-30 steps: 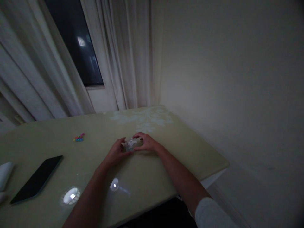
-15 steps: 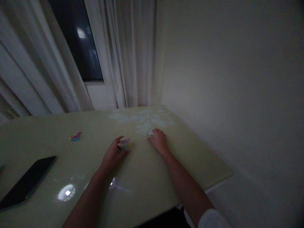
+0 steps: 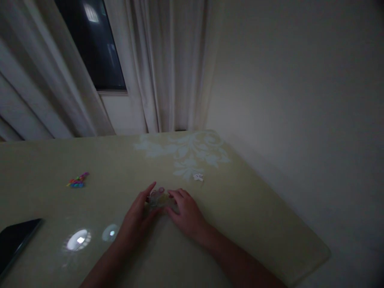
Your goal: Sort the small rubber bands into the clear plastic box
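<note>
A small see-through container (image 3: 159, 198) with pinkish ring shapes and something yellow in it sits between my hands, low over the table; blur hides its exact kind. My left hand (image 3: 141, 212) grips it from the left, thumb and fingers curled round its side. From the right, my right hand (image 3: 184, 212) closes on its other side with bent fingers. Beyond my right hand a small white piece (image 3: 198, 177) lies on the tabletop. To the left is a little pile of bright coloured small pieces (image 3: 78, 181), too small to name.
The pale glossy table (image 3: 255, 224) bears a white floral pattern and lamp reflections. A dark flat tablet-like device (image 3: 18, 244) lies at the left edge. Curtains (image 3: 168, 72) and a dark window (image 3: 96, 48) stand behind the table, a plain wall (image 3: 288, 104) on the right.
My right hand has let go of the small white piece, leaving it on the table, and moved left to the clear container. The view has shifted slightly to the right.
</note>
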### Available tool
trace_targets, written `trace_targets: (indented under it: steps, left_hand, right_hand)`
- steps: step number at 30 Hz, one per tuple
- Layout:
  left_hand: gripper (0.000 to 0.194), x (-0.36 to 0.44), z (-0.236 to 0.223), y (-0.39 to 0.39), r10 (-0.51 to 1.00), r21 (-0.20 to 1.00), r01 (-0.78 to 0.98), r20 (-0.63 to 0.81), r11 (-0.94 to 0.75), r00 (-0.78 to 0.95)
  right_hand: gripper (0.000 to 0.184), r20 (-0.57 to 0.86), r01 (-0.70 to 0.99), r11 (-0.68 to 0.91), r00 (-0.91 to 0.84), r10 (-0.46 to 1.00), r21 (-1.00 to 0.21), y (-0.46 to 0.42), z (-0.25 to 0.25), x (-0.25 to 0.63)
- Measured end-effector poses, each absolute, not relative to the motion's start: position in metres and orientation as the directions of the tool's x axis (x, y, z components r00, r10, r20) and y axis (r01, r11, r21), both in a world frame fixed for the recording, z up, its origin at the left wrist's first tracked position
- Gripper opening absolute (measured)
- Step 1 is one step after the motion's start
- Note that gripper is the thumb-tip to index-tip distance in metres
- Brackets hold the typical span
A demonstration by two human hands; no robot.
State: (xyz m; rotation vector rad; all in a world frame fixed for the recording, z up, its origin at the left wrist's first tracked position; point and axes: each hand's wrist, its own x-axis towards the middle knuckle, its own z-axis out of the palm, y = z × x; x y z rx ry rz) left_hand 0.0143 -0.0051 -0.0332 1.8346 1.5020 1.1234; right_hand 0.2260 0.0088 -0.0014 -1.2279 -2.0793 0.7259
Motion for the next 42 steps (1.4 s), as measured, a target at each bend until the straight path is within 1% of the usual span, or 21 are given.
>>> trace_targets:
  steps: [1, 3, 6, 8, 10, 12, 13, 16, 19, 22, 24, 26, 32, 35, 38, 42]
  left_hand:
    - [0.071, 0.014, -0.031, -0.008, 0.962, 0.811, 0.523, 0.261, -0.262, 0.077]
    - [0.073, 0.014, -0.027, -0.014, 0.965, 0.811, 0.529, 0.25, -0.251, 0.076]
    - [0.077, 0.012, -0.024, -0.022, 0.965, 0.789, 0.579, 0.262, -0.207, -0.012]
    - [0.073, 0.011, -0.025, -0.026, 0.959, 0.767, 0.616, 0.277, -0.18, -0.065]
    - [0.058, 0.009, -0.026, -0.028, 0.948, 0.729, 0.653, 0.315, -0.206, -0.053]
    - [0.043, 0.009, -0.026, -0.029, 0.93, 0.681, 0.678, 0.368, -0.277, 0.01]
    - [0.039, 0.009, -0.026, -0.03, 0.916, 0.656, 0.685, 0.4, -0.316, 0.04]
    - [0.039, 0.01, -0.026, -0.03, 0.879, 0.605, 0.689, 0.467, -0.399, 0.098]
    - [0.04, 0.012, -0.025, -0.032, 0.865, 0.592, 0.674, 0.48, -0.442, 0.145]
    - [0.039, 0.013, -0.023, -0.033, 0.873, 0.615, 0.654, 0.463, -0.44, 0.153]
    - [0.037, 0.012, -0.02, -0.033, 0.889, 0.643, 0.645, 0.439, -0.413, 0.132]
    - [0.037, 0.01, -0.018, -0.033, 0.909, 0.676, 0.64, 0.406, -0.365, 0.09]
    - [0.037, 0.005, -0.014, -0.031, 0.964, 0.771, 0.607, 0.264, -0.192, -0.03]
    - [0.035, 0.006, -0.009, -0.031, 0.972, 0.816, 0.561, 0.22, -0.138, -0.081]
    - [0.033, 0.009, -0.002, -0.032, 0.972, 0.875, 0.478, 0.175, -0.08, -0.158]
    - [0.036, 0.011, 0.006, -0.033, 0.947, 0.939, 0.342, 0.07, 0.045, -0.315]
  right_hand:
    - [0.051, 0.209, 0.559, 0.418, -0.4, 0.892, -0.716, 0.006, -0.002, 0.225]
    - [0.061, 0.174, 0.564, 0.418, -0.436, 0.883, -0.712, 0.002, -0.003, 0.223]
    - [0.069, 0.133, 0.579, 0.421, -0.473, 0.871, -0.698, -0.004, -0.005, 0.223]
    - [0.071, 0.122, 0.581, 0.423, -0.484, 0.867, -0.695, -0.008, -0.005, 0.223]
    - [0.072, 0.12, 0.58, 0.424, -0.488, 0.864, -0.696, -0.01, -0.004, 0.224]
    - [0.072, 0.12, 0.583, 0.422, -0.485, 0.866, -0.694, -0.012, -0.003, 0.223]
    - [0.071, 0.118, 0.588, 0.418, -0.48, 0.869, -0.692, -0.013, -0.002, 0.223]
    - [0.064, 0.095, 0.614, 0.394, -0.46, 0.883, -0.684, -0.015, -0.001, 0.224]
    - [0.061, 0.079, 0.633, 0.373, -0.442, 0.893, -0.678, -0.016, -0.001, 0.224]
    - [0.061, 0.077, 0.636, 0.368, -0.436, 0.897, -0.678, -0.015, 0.0, 0.226]
    - [0.055, 0.075, 0.645, 0.37, -0.436, 0.897, -0.669, -0.014, 0.001, 0.229]
    - [0.051, 0.074, 0.661, 0.369, -0.429, 0.9, -0.653, -0.012, 0.002, 0.231]
    - [0.046, 0.077, 0.7, 0.335, -0.373, 0.925, -0.63, -0.006, 0.003, 0.236]
    - [0.05, 0.085, 0.7, 0.347, -0.381, 0.921, -0.624, -0.006, 0.005, 0.235]
    - [0.057, 0.116, 0.671, 0.418, -0.446, 0.887, -0.612, -0.008, 0.007, 0.232]
    - [0.067, 0.125, 0.655, 0.516, -0.547, 0.828, -0.552, -0.009, 0.007, 0.231]
